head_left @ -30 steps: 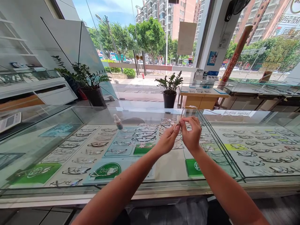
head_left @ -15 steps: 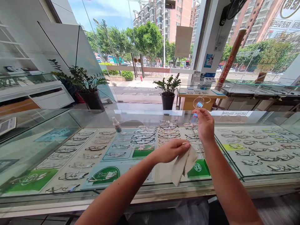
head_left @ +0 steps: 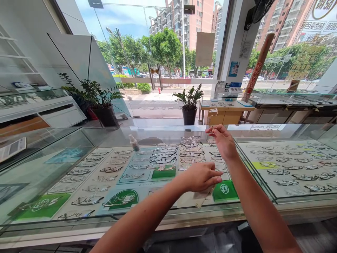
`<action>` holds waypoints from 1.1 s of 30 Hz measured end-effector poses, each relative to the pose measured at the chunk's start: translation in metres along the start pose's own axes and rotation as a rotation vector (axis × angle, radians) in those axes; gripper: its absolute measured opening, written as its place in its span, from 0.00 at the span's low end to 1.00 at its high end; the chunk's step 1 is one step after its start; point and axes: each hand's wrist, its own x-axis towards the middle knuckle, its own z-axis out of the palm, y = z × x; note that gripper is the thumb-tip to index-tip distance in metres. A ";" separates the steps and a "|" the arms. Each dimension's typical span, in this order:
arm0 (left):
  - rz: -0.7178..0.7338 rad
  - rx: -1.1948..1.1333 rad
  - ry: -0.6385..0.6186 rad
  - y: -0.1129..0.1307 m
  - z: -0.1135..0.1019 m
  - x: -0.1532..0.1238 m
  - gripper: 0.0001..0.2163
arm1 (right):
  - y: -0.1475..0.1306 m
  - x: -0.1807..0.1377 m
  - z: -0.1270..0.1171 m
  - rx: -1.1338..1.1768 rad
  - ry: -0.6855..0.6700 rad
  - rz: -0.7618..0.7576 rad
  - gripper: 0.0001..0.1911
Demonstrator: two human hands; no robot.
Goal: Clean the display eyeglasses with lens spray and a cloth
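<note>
My right hand [head_left: 223, 142] is raised above the far part of the glass counter, its fingertips pinching a pair of eyeglasses [head_left: 214, 116]. The thin-rimmed glasses are turned so that little of them shows, and the fingers cover part of the frame. Lower and to the left, my left hand [head_left: 201, 177] is closed on a beige cleaning cloth [head_left: 200, 199]. Most of the cloth is hidden beneath the hand, and a corner hangs below it. The two hands are apart, and the cloth does not touch the glasses.
Under the glass of the display counter [head_left: 168, 218] lie rows of eyeglass frames [head_left: 163, 156] and green cards [head_left: 225, 190]. A small spray bottle [head_left: 134, 143] stands on top, left of my hands. Beyond are a potted plant [head_left: 189, 114] and a wooden table [head_left: 229, 114].
My right hand has moved left and turned the glasses, so the lenses no longer face me. My left hand has shifted slightly down and rotated over the cloth, hiding more of it.
</note>
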 end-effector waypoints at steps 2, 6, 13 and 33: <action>-0.018 -0.014 0.068 -0.001 -0.007 -0.002 0.27 | 0.001 0.000 -0.001 -0.006 -0.005 -0.008 0.09; -0.080 -0.017 0.288 -0.007 -0.014 -0.005 0.29 | 0.002 0.000 -0.007 -0.017 -0.003 -0.025 0.08; -0.087 0.246 1.188 -0.024 -0.035 -0.013 0.14 | -0.036 0.016 -0.013 -0.196 -0.158 -0.005 0.09; 0.129 0.570 0.977 -0.012 -0.166 -0.014 0.24 | -0.139 0.070 0.017 -0.464 -0.493 -0.002 0.11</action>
